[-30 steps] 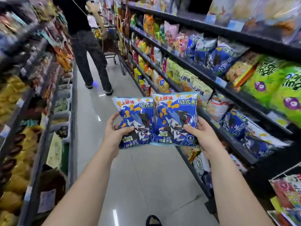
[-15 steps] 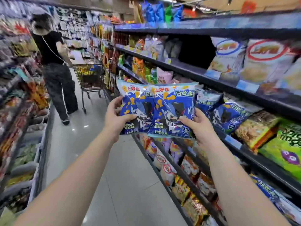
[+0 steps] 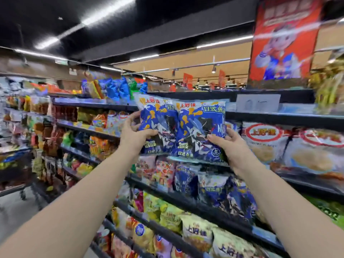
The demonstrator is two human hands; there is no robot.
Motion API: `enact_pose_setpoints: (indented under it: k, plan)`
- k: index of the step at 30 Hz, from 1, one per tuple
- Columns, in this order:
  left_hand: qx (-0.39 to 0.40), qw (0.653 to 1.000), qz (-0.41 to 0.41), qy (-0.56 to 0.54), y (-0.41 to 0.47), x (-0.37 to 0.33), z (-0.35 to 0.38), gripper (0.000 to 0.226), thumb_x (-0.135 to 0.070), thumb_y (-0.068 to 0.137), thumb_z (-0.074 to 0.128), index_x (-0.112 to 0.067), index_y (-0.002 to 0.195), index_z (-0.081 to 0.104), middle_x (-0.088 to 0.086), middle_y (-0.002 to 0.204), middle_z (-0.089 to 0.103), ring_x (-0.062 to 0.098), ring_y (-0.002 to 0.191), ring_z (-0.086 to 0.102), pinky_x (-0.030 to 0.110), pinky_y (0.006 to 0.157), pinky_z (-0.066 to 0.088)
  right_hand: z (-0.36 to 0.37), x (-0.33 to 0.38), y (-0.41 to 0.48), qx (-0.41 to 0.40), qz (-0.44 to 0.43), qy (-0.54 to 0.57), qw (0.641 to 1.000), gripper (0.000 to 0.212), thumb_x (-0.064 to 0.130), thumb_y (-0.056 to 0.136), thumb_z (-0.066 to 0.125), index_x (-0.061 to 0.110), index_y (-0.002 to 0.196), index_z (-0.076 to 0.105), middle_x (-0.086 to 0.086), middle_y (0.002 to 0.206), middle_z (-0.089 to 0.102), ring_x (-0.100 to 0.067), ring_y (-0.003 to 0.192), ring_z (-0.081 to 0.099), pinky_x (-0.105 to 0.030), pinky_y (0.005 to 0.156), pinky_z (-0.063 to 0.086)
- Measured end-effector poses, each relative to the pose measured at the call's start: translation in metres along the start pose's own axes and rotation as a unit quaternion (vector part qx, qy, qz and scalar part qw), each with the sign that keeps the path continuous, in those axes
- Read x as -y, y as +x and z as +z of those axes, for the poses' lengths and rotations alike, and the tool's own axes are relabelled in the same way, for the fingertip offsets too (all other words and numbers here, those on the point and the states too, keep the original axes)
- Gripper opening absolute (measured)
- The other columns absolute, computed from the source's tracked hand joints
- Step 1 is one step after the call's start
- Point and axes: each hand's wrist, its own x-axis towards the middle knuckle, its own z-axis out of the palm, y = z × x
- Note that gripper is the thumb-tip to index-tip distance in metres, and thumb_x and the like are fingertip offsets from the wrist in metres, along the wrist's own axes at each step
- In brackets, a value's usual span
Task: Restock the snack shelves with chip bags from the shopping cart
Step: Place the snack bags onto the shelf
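While both bags are up at shelf height, neither sits on a shelf yet. This pair is mid-delivery, not stocked.

- Far left: aisle shelving [image 3: 22, 112], blurred, packed with mixed snacks. A dark frame [image 3: 16, 175] low beside it may be the shopping cart; too smeared to tell, and whatever it holds is hidden.
- Left hand [image 3: 135, 132]: clamped on the left blue bag [image 3: 158, 123], thumb on its front, fingers behind its left edge.
- Right blue bag [image 3: 200, 127]: held upright just beside the first, edges touching or overlapping at the middle.
- Right hand [image 3: 231, 148]: gripping that bag's lower right corner, thumb across the front.
- Hands are apart, one bag each, both bags in the air in front of the right-hand shelves [image 3: 279, 119].
- Below the held pair: a row of matching blue bags [image 3: 214, 189] on a lower shelf. I judge that row the likely home for these two.
- Right: white bags [image 3: 264, 146] fill the shelf level with my hands.

Progress, as a judgement: fetching is done for this pair; choosing the slot, setting them down and facing them are left. I can't see any empty gap from here. How many bags wait in the cart I cannot tell.
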Motion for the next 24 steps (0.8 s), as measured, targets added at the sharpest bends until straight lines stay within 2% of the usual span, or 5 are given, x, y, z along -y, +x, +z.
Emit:
enact_pose_setpoints:
  k: [8, 15, 18, 22, 24]
  plan:
    - [0.066, 0.994, 0.046, -0.075, 0.101, -0.025, 0.106, 0.071, 0.011, 0.069, 0.077, -0.021, 0.125, 0.048, 0.007, 0.094, 0.065, 0.004, 0.056, 0.065, 0.016, 0.051, 0.050, -0.039, 0.077, 0.080, -0.069, -0.100, -0.046, 0.992, 0.062, 0.017, 0.070, 0.084, 0.012, 0.124, 0.053, -0.009, 0.097, 0.075, -0.027, 0.079, 0.073, -0.037, 0.066, 0.058]
    - [0.141, 0.977, 0.032, -0.154, 0.170, -0.036, 0.217, 0.073, 0.005, 0.068, 0.078, -0.030, 0.125, 0.047, 0.010, 0.094, 0.074, 0.025, 0.080, 0.072, 0.054, 0.073, 0.059, -0.102, 0.141, 0.139, -0.124, -0.177, -0.113, 0.970, 0.053, 0.017, 0.075, 0.081, 0.015, 0.121, 0.055, -0.008, 0.102, 0.074, -0.025, 0.086, 0.073, -0.039, 0.075, 0.059]
    - [0.164, 0.974, 0.030, -0.154, 0.192, -0.032, 0.263, 0.073, 0.003, 0.073, 0.076, -0.026, 0.130, 0.043, 0.008, 0.100, 0.071, 0.017, 0.075, 0.068, 0.033, 0.061, 0.058, -0.131, 0.160, 0.160, -0.145, -0.193, -0.155, 0.958, 0.047, 0.021, 0.077, 0.080, 0.020, 0.118, 0.056, -0.007, 0.104, 0.074, -0.024, 0.088, 0.073, -0.039, 0.077, 0.059]
    - [0.183, 0.976, 0.024, -0.117, 0.220, -0.026, 0.315, 0.080, -0.001, 0.074, 0.074, -0.024, 0.138, 0.031, 0.009, 0.100, 0.064, 0.022, 0.083, 0.063, 0.047, 0.079, 0.058, -0.168, 0.174, 0.182, -0.215, -0.203, -0.201, 0.934, 0.050, 0.023, 0.078, 0.079, 0.020, 0.121, 0.053, -0.007, 0.104, 0.073, -0.022, 0.083, 0.074, -0.037, 0.072, 0.060]
    - [0.202, 0.976, 0.017, -0.085, 0.232, -0.025, 0.332, 0.083, -0.001, 0.075, 0.074, -0.023, 0.140, 0.026, 0.008, 0.102, 0.060, 0.019, 0.078, 0.062, 0.038, 0.063, 0.056, -0.184, 0.175, 0.189, -0.250, -0.208, -0.241, 0.915, 0.047, 0.024, 0.081, 0.077, 0.021, 0.120, 0.052, -0.003, 0.102, 0.071, -0.018, 0.081, 0.073, -0.032, 0.066, 0.058]
